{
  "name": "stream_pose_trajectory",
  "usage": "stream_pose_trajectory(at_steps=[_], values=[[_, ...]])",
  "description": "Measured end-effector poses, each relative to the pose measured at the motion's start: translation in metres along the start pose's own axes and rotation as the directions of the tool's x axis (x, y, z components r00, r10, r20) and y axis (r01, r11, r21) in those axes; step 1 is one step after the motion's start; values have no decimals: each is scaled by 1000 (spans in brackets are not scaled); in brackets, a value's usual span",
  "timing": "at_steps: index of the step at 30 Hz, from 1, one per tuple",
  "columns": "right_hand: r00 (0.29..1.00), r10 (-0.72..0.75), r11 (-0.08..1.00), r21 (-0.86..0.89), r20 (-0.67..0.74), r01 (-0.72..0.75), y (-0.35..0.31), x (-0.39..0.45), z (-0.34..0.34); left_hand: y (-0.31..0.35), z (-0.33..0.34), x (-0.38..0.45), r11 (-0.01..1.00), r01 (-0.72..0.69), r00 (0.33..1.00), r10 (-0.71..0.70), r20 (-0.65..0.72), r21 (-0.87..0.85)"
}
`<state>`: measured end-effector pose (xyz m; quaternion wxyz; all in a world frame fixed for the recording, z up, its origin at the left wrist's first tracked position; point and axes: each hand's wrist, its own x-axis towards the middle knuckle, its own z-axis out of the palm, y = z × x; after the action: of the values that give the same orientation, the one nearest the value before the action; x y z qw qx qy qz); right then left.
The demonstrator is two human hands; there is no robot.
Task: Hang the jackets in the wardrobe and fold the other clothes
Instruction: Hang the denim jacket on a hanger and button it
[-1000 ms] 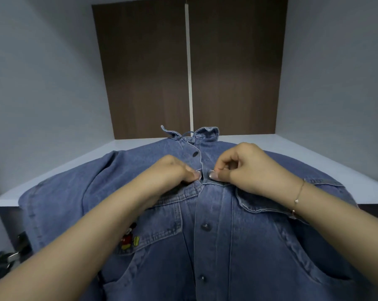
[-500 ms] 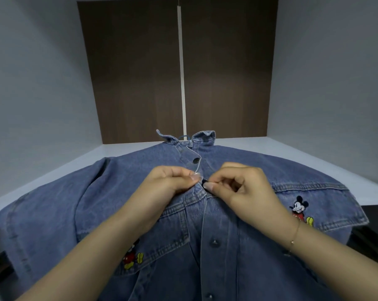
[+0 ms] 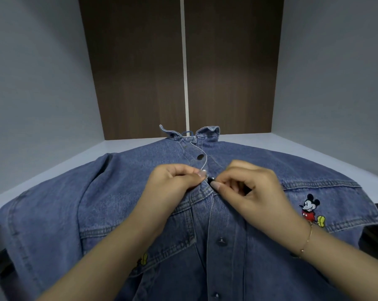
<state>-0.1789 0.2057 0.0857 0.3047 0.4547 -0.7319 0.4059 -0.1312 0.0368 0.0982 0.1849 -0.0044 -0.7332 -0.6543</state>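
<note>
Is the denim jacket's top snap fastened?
No. The top snap sits bare on the jacket placket, edge curling open; both hands work the snap below.

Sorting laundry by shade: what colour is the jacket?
Blue denim jacket, seen in the head view.

Bare shelf behind the jacket, walled sides

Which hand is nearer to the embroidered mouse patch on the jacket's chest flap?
The right hand: the mouse patch sits just beyond its wrist side. The left hand pinches the denim jacket across the button placket, farther away.
</note>
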Motion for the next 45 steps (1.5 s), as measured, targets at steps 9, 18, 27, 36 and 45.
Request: stream_pose_trajectory(at_steps=[9, 18, 27, 36, 45], values=[[972, 227, 974, -42, 56, -225, -5, 3, 0, 3, -12, 4, 997, -57, 976, 46, 214, 46], [656, 671, 718, -82, 345, -691, -18, 42, -11, -5, 1, 11, 845, -248, 969, 225, 107, 474], [596, 698, 661, -39, 397, -749, -19, 48, -12, 0, -12, 26, 904, -119, 955, -8, 296, 410], [726, 618, 747, 62, 300, -662, -14, 27, -4, 9, -3, 38, 911, 82, 951, -193, 243, 403], [953, 272, 948, -206, 136, -242, -5, 15, -2, 11, -3, 28, 788, -114, 969, -46, 243, 605]])
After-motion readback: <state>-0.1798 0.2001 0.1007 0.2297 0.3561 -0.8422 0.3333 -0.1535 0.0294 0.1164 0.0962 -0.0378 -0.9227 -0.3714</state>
